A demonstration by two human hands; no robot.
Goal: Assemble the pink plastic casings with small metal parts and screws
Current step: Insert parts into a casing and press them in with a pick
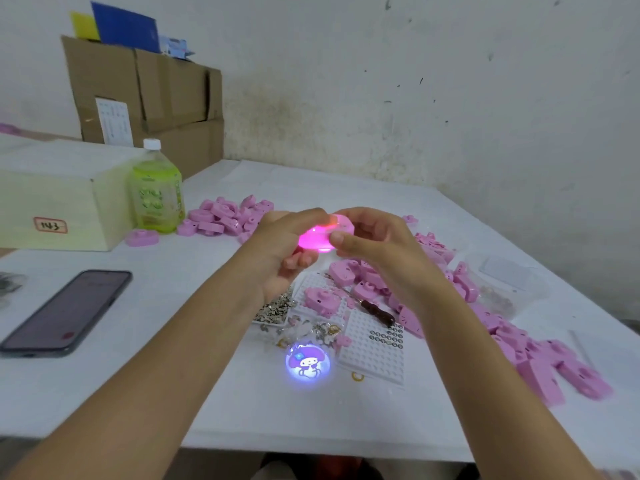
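Round blue-white cartoon light patch [307, 365] glowing on white worktop [346, 420], middle, toward front edge. Behind it, heap of small silvery metal parts [275, 308] and dark-handled screwdriver [377, 311] lying. Above these, glowing pink plastic casing [320, 237] being held between both hands: left hand [284, 251] pinching its left end, fingers curled; right hand [374, 244] gripping its right end. Loose pink casings [519, 344] trailing along right edge.

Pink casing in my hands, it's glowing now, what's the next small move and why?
Probably set the pink casing aside and pick up another. The left hand and the right hand both grip it, it glows, and a clear cartoon picture shines onto the table, so the light test looks passed. Which pile takes finished pieces, I cannot tell.
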